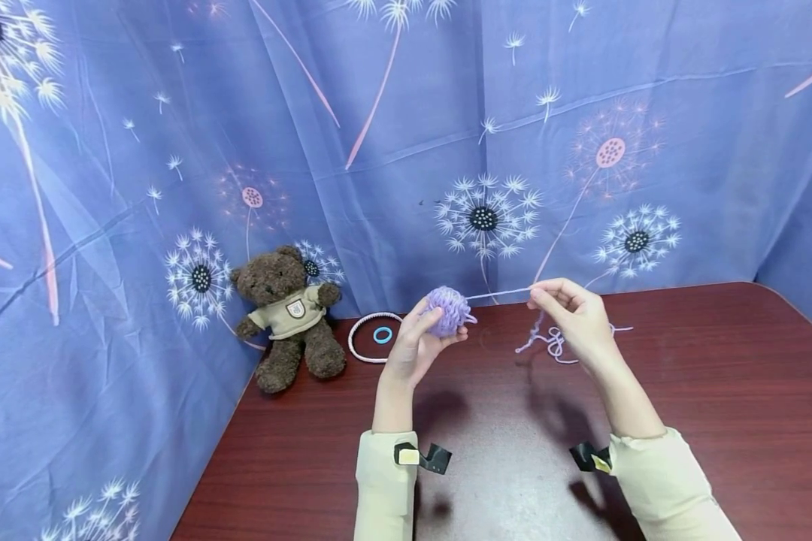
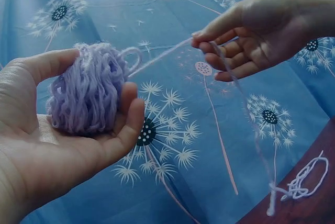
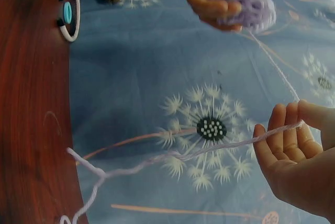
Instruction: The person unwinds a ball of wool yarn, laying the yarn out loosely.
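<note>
A ball of lilac yarn point(image 1: 449, 309) sits in my left hand point(image 1: 414, 346), gripped between thumb and curled fingers above the table. In the left wrist view the ball point(image 2: 86, 90) shows many loose strands and a small loop at its top right. A strand point(image 1: 499, 294) runs taut from it to my right hand point(image 1: 578, 319), which pinches it between thumb and index finger. Past that pinch the yarn tail point(image 2: 251, 114) hangs slack from the right hand point(image 2: 261, 33). Its loose end lies in a tangled heap point(image 1: 560, 344) on the table.
A brown teddy bear point(image 1: 287, 319) in a beige shirt sits at the table's back left. Beside it lie a white hoop point(image 1: 353, 342) and a small blue ring point(image 1: 382, 335). The dark red table point(image 1: 298, 466) meets a blue dandelion-print curtain point(image 1: 406, 210) at the back.
</note>
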`<state>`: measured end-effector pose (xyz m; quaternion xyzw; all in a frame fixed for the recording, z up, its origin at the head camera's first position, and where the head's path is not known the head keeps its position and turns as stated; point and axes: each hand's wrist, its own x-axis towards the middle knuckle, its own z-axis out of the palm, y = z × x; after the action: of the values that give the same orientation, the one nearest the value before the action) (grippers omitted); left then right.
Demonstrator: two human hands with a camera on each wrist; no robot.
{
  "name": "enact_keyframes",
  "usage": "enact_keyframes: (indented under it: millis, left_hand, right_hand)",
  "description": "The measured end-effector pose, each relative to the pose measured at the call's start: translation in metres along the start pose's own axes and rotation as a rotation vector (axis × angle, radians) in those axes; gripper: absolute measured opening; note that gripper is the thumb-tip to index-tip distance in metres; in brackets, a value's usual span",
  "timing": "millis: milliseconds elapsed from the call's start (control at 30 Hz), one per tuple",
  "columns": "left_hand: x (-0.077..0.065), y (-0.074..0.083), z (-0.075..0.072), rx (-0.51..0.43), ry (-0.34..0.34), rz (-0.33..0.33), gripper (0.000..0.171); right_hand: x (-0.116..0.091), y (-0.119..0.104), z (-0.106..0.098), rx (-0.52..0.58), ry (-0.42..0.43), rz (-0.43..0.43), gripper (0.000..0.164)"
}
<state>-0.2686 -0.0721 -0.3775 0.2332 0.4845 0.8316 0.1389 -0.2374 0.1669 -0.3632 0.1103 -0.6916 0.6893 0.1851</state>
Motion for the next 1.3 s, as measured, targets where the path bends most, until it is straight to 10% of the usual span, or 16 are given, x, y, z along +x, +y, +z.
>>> enact_keyframes:
  millis: [433, 767, 1300]
  left_hand:
    - [-0.002, -0.001, -0.006, -0.045, -0.062, -0.009, 0.029]
    - [0.0, -0.004, -0.012, 0.108, 0.082, -0.09, 0.018]
    - [0.0, 0.0, -0.025, 0.233, 0.195, -0.088, 0.059]
  right_hand:
    - [0.006, 0.011, -0.018, -0.024, 0.025, 0.057, 0.007]
    - [0.01, 0.01, -0.033, 0.111, 0.092, 0.054, 0.008]
    - [0.014, 0.006, -0.07, 0.436, 0.229, 0.004, 0.012]
